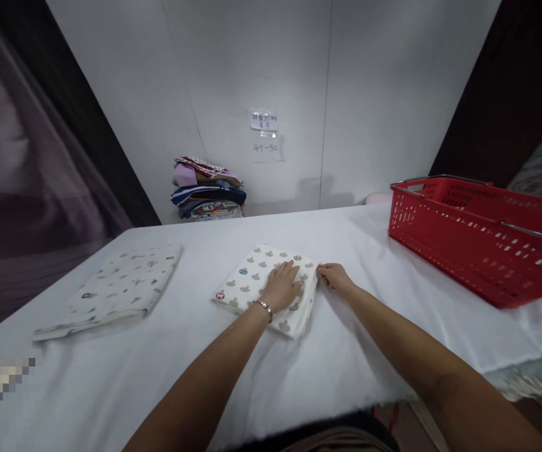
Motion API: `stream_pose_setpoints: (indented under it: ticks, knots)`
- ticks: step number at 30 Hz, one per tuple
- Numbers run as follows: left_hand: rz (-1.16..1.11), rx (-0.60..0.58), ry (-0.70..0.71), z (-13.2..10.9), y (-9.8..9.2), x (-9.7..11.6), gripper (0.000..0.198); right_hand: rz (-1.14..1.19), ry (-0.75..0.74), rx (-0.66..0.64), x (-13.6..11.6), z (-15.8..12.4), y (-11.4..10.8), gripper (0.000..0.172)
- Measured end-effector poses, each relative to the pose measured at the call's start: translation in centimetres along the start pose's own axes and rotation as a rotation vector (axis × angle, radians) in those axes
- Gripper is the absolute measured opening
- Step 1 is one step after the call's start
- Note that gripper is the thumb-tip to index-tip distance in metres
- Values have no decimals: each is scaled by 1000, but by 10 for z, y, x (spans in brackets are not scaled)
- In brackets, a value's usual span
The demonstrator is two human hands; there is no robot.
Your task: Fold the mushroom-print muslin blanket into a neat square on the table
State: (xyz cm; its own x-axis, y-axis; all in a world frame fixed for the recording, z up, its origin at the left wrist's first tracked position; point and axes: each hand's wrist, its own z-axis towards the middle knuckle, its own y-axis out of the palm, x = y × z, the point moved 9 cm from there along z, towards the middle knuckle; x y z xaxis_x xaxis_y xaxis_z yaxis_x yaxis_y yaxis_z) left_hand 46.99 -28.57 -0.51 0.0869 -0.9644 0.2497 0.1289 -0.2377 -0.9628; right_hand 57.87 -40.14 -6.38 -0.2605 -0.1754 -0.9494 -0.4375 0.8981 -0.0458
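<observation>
A folded white cloth printed with grey mushroom-like shapes and a few coloured ones lies in the middle of the white-covered table. My left hand, with a bracelet at the wrist, rests flat on top of it, fingers stretched out. At the cloth's right far corner, my right hand is closed, its fingertips pinching the edge. To the left lies a second folded white cloth with small grey and dark prints, apart from both hands.
A red plastic basket with metal handles stands on the table's right side. Behind the far edge, a stack of folded fabrics sits against the white wall. Paper notes are taped there. A purplish curtain hangs at the left.
</observation>
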Motion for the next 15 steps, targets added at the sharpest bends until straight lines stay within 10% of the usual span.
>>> stream_pose_setpoints:
  ticks: [15]
  knots:
    - [-1,-22,-6,5,19,-2,49,220,123,-169,9,7,13,17]
